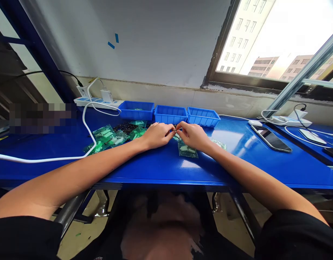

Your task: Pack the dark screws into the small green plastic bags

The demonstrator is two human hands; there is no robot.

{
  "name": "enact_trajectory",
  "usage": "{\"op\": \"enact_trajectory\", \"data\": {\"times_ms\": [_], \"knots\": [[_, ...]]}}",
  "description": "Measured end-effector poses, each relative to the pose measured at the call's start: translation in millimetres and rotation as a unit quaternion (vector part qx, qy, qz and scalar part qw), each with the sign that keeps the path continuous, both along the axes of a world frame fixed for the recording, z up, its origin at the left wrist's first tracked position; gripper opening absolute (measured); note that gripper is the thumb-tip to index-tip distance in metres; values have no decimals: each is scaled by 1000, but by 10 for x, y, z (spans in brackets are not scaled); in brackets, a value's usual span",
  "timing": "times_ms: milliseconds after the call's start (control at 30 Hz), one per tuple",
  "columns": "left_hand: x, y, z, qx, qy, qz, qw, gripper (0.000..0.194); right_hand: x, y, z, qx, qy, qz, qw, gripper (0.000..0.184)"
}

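My left hand (159, 135) and my right hand (193, 136) meet above the blue table, fingertips pinched close together. Between them is a tiny part, too small to name. Under my right hand lies a clear green-tinted bag (187, 150) with pale strips in it; another bag (219, 144) shows beyond my right wrist. Several green bags (104, 134) are heaped left of my left hand. Behind that hand spreads a pile of small dark pieces (125, 127), partly hidden by the bags and my hand.
Three blue bins, left (136, 111), middle (170, 115) and right (203, 117), stand along the wall. A white cable (47, 160) crosses the table's left side from a power strip (97, 103). On the right lie a phone (271, 138) and another power strip (287, 121).
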State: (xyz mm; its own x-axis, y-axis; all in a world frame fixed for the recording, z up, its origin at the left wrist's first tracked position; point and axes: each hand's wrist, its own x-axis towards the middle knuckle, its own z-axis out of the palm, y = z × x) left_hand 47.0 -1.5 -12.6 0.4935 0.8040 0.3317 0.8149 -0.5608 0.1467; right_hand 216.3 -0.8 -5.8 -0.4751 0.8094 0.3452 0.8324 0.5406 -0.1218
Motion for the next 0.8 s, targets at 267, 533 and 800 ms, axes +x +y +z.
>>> {"op": "enact_trajectory", "data": {"times_ms": [267, 533, 800], "knots": [[0, -5, -4, 6, -4, -6, 1000, 30, 13, 22, -18, 14, -8, 6, 1000, 23], [-2, 7, -10, 7, -8, -6, 1000, 28, 2, 7, 0, 8, -21, -5, 1000, 25], [-1, 0, -6, 1, -8, -2, 1000, 26, 5, 15, -17, 11, -19, -7, 1000, 26]]}}
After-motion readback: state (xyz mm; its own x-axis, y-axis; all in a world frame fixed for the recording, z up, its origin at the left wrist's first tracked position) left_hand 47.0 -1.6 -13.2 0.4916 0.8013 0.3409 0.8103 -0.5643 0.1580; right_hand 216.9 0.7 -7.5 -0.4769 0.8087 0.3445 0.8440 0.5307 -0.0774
